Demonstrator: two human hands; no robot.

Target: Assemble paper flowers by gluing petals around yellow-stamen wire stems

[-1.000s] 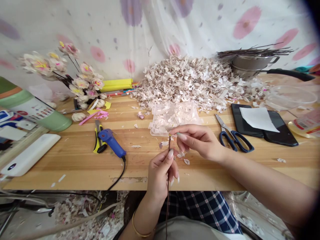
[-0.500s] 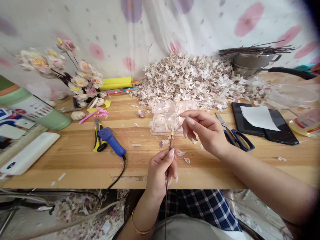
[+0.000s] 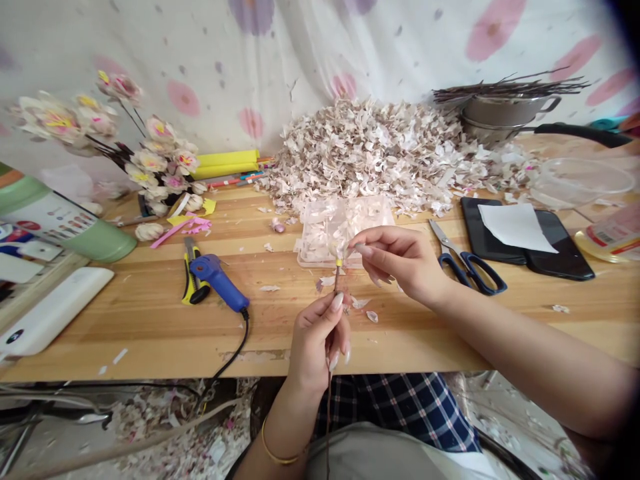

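My left hand (image 3: 317,333) is closed around a thin brown twig (image 3: 329,407), which stands nearly upright over the table's front edge. Yellow wrapping (image 3: 339,262) rings the twig's upper end, and a small cluster of pale petals (image 3: 339,248) sits on it. At the side of this cluster, my right hand (image 3: 400,260) pinches a pale petal between thumb and forefinger; its outline is hard to separate from the background. Just behind them lies a clear compartment box (image 3: 306,257) with whitish petals in it. Loose petals (image 3: 371,316) are scattered near my hands.
A big heap of whitish petals (image 3: 370,147) fills the back. On the left are a blue glue gun (image 3: 220,280), a yellow cutter (image 3: 190,273) and finished flowers (image 3: 160,160). Scissors (image 3: 467,260), a black phone (image 3: 565,260) and a pan (image 3: 500,110) with twigs are right.
My right hand's fingertips have come down and closer to the petal cluster on the twig. My left hand keeps its hold. The whole view has shifted slightly.
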